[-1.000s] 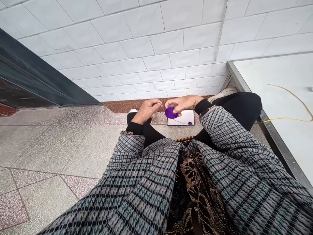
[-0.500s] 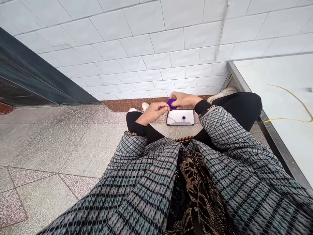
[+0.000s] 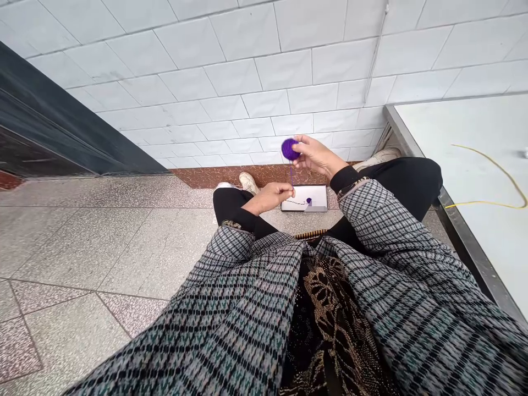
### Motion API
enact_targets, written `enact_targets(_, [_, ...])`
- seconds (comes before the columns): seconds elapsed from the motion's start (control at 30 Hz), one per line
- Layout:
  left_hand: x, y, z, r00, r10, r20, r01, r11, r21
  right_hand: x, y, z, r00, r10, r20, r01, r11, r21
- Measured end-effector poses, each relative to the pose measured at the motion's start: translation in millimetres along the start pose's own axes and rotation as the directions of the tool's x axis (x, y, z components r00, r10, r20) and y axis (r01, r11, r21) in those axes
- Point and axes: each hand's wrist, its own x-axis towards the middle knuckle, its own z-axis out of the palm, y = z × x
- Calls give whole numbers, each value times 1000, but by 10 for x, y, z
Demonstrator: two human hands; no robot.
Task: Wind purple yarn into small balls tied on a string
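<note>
My right hand (image 3: 311,154) grips a purple ball of yarn (image 3: 290,149) from its right side, in front of the tiled wall. A strand of purple yarn (image 3: 291,175) runs down from the ball to my left hand (image 3: 273,196), whose thumb and fingertips pinch it. Below the hands lies a shallow box (image 3: 299,205) with a white inside and dark edges. Inside the box is a small dark purple piece (image 3: 309,201), too small to make out clearly, with a thin dark strand leading left from it.
A white-topped table (image 3: 466,176) with a metal edge stands at my right, a yellow cord (image 3: 495,159) lying on it. White tiles (image 3: 231,104) cover the wall ahead. A dark door frame (image 3: 82,121) is at the left. My knees flank the box over the speckled floor (image 3: 124,242).
My right hand has risen with the yarn ball, away from my left hand. My left hand has dropped slightly and moved right, and a stretch of yarn now shows between the hands.
</note>
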Motion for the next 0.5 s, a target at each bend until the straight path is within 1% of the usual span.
enact_targets(0.03, [-8, 37, 2, 999, 17, 27, -18, 1000, 18, 6, 16, -1, 996, 68, -52, -74, 990, -124])
enact_targets(0.07, [-16, 64, -13, 999, 32, 21, -33, 999, 31, -2, 31, 7, 987, 142, -71, -156, 954, -256])
enact_targets(0.1, [-23, 77, -43, 999, 44, -18, -43, 998, 40, -19, 43, 22, 977, 204, -69, -215, 902, -375])
enact_targets(0.13, [-29, 74, -84, 995, 49, -81, -46, 998, 42, -45, 49, 42, 965, 260, -28, -243, 852, -463])
enact_targets(0.17, [-32, 56, -130, 987, 49, -156, -44, 998, 36, -74, 50, 63, 949, 311, 58, -240, 827, -509])
enact_targets(0.2, [-33, 27, -175, 974, 42, -222, -38, 999, 22, -104, 45, 82, 923, 356, 146, -231, 815, -531])
enact_targets(0.27, [-25, -48, -237, 951, 14, -309, -21, 1000, -21, -160, 19, 108, 860, 398, 318, -209, 845, -493])
enact_targets(0.3, [-18, -82, -246, 942, 1, -334, -15, 999, -40, -183, 1, 113, 838, 390, 381, -206, 874, -441])
enact_targets(0.33, [-9, -110, -238, 937, -12, -348, -7, 998, -55, -202, -18, 112, 825, 365, 431, -206, 906, -371])
enact_targets(0.4, [12, -137, -183, 931, -43, -363, 17, 997, -74, -226, -54, 101, 827, 278, 489, -205, 959, -198])
enact_targets(0.43, [22, -137, -142, 930, -61, -363, 34, 996, -81, -229, -68, 93, 837, 231, 495, -202, 973, -112])
enact_targets(0.5, [39, -120, -57, 938, -91, -335, 65, 994, -87, -215, -83, 76, 874, 157, 460, -190, 981, 25])
